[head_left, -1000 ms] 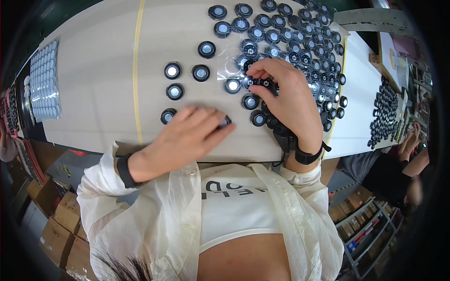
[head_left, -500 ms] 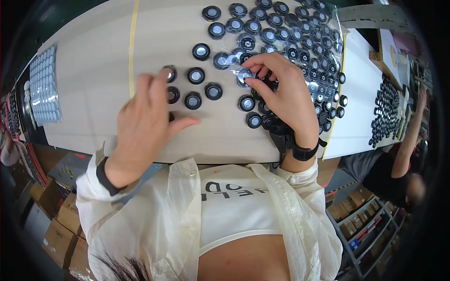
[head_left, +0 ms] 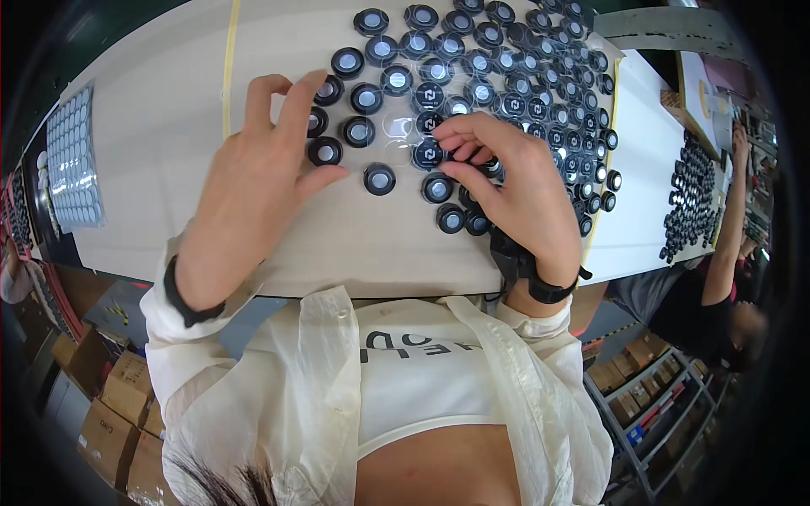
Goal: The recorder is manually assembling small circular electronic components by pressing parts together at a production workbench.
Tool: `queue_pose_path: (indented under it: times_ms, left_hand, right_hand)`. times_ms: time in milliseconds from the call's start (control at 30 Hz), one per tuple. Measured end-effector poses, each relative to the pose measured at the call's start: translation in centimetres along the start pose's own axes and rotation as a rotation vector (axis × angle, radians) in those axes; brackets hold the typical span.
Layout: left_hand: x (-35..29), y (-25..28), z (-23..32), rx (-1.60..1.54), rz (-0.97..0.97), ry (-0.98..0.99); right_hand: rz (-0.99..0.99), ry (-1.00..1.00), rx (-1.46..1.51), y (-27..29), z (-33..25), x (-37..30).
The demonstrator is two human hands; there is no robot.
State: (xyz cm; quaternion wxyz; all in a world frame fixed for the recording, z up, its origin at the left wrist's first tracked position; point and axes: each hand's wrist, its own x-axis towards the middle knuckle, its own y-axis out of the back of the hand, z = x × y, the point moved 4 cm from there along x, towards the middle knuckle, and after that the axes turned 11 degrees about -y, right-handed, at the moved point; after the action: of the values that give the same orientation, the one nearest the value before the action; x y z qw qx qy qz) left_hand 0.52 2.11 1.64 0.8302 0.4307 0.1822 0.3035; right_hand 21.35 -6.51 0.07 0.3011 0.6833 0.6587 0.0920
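My left hand (head_left: pixel 257 164) is open over the left part of the table, thumb and fingers spread. Its fingertips are beside or touching a small group of black round caps (head_left: pixel 325 152) with pale grey centres. My right hand (head_left: pixel 519 173) is curled at the left edge of the large cluster. Its thumb and fingertips close around the rim of a black disc with a white mark (head_left: pixel 429 155). A clear plastic film with round outlines (head_left: pixel 398 128) lies against that disc and reaches left from it. My right palm hides several caps beneath it.
Rows of black caps (head_left: pixel 477 61) cover the table's right half, partly under clear film. A sheet of pale round stickers (head_left: pixel 74 160) lies far left. Yellow tape (head_left: pixel 229 67) crosses the table (head_left: pixel 160 126). More caps (head_left: pixel 692 198) lie far right, near another person's arm (head_left: pixel 732 228).
My left hand has moved up, away from my body, and the loose caps beside it now sit farther up, closer to the cluster. My right hand has shifted slightly; the marked disc now shows at its fingertips.
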Motion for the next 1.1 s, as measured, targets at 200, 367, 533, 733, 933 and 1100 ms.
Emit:
queue_pose_path:
  times_ms: [200, 367, 533, 733, 933, 1100]
  left_hand:
    - [2.9, -1.7, 1.1, 0.143, 0.048, -0.368]
    - [4.5, -5.0, -0.2, 0.22, 0.073, -0.493]
    - [4.5, -6.0, 0.0, 0.247, 0.101, -0.452]
    - [4.4, -6.8, 0.3, 0.339, 0.107, -0.411]
    - [4.2, -6.1, 0.6, 0.347, 0.107, -0.413]
    - [4.1, -6.2, 0.8, 0.344, 0.118, -0.422]
  right_hand:
    - [0.131, 0.117, -0.172, 1.7, -2.0, 2.1]
    - [0.088, 0.175, -0.219, 0.6, -1.1, 5.9]
    - [-0.048, 0.144, -0.292, 0.8, -1.3, 7.4]
    - [-0.141, 0.116, -0.405, 0.5, -2.1, 7.4]
    - [0.048, 0.131, -0.406, 0.5, -4.5, 3.4]
    - [0.386, 0.179, -0.267, 2.4, -6.8, -0.1]
